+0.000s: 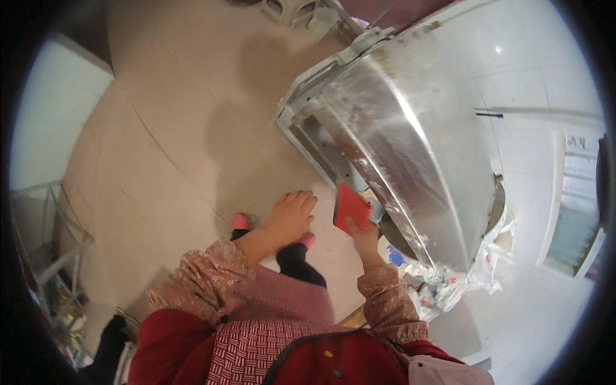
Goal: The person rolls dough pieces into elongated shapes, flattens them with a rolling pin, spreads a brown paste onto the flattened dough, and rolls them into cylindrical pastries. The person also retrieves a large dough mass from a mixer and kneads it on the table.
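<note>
My right hand [364, 236] grips a flat red rectangular object [351, 210], beside the lower edge of a stainless-steel table [414, 159]. Whether it is a cloth, a sponge or a scraper, I cannot tell. The steel top bears whitish smears along its near edge and stains at its far end. My left hand [292, 214] hangs over the floor with nothing in it, its fingers somewhat spread and its back facing up. Both forearms wear floral sleeve covers.
Plastic bags and wrappers [440, 293] lie heaped at the table's right-hand foot. A metal rack [72, 260] stands at the left. Pale stools [288, 12] are at the top. A white wall [524, 159] rises behind the table. My feet in pink shoes [240, 222] are on the tan floor.
</note>
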The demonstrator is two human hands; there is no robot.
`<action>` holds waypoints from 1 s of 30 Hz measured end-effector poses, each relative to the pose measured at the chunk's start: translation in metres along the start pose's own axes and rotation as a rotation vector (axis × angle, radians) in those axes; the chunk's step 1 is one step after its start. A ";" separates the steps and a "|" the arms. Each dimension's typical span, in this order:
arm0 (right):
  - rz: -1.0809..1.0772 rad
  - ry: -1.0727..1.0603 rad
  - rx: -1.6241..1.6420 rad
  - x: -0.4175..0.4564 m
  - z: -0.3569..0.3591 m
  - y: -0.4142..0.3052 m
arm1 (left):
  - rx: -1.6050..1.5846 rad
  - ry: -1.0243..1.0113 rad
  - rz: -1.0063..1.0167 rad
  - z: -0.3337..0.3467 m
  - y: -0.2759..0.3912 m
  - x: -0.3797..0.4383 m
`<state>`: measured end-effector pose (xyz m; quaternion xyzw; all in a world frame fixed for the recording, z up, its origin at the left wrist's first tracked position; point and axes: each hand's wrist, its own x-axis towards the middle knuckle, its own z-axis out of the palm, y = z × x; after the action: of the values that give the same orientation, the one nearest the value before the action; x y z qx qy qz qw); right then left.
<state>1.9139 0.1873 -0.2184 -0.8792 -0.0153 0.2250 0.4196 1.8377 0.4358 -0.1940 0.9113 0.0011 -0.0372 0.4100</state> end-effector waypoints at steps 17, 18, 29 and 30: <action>-0.101 0.128 0.902 0.165 -0.010 0.218 | 0.170 0.612 0.442 0.238 -0.150 0.236; -0.126 0.154 0.926 0.163 -0.008 0.222 | 0.195 0.627 0.472 0.240 -0.151 0.237; -0.412 0.608 0.747 0.126 -0.009 0.175 | 0.256 0.571 0.709 0.208 -0.040 0.361; -0.531 0.734 0.555 0.131 -0.027 0.160 | 0.299 0.598 0.706 0.207 -0.030 0.375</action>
<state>2.0167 0.0920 -0.3733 -0.7220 -0.0294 -0.2156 0.6568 2.1967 0.2902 -0.3785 0.8758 -0.1958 0.3679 0.2436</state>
